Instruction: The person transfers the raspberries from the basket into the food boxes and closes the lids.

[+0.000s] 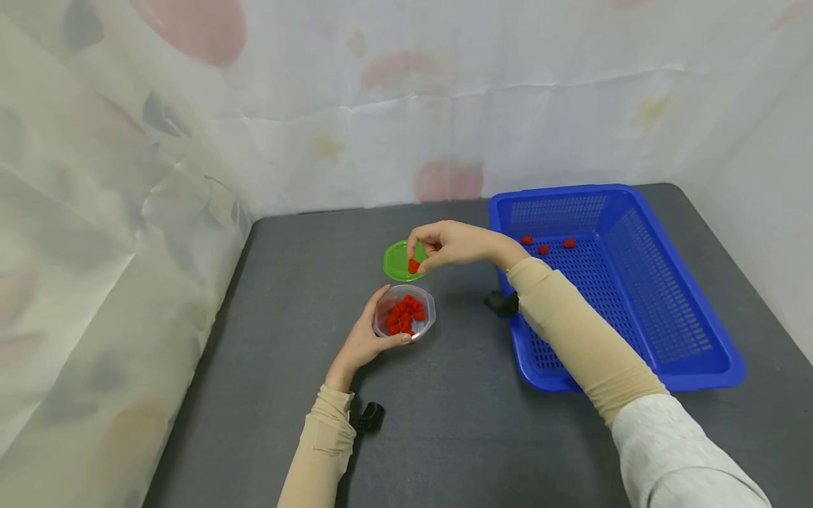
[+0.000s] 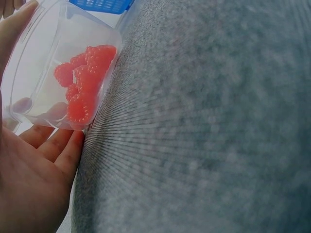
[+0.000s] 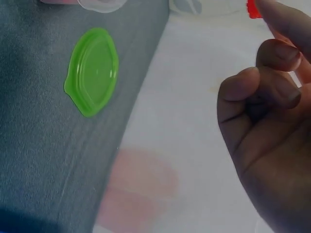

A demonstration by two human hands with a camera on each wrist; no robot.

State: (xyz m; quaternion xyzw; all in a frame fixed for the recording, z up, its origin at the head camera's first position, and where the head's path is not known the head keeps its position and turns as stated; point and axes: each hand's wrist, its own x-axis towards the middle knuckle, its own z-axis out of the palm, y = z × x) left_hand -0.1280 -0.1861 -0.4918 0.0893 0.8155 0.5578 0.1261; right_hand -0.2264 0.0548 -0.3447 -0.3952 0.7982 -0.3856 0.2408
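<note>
My left hand (image 1: 364,343) holds a clear plastic container (image 1: 430,319) on the table, thumb on one side and fingers round the other. Several red raspberries (image 1: 404,315) lie in the bottom of it; the left wrist view shows them heaped through the clear wall (image 2: 87,80). Above and behind the container, my right hand (image 1: 459,243) pinches a single raspberry (image 1: 413,267) between thumb and fingertips. Its other fingers are curled in the right wrist view, where the raspberry (image 3: 253,8) peeks out at the top edge. Under that hand lies a green lid (image 1: 396,262), partly covered by it.
A blue plastic basket (image 1: 682,296) stands on the right of the grey table (image 1: 444,437), with 3 raspberries (image 1: 543,250) near its far left corner. My right forearm crosses over its left rim. Patterned white curtains (image 1: 394,141) hang behind and to the left.
</note>
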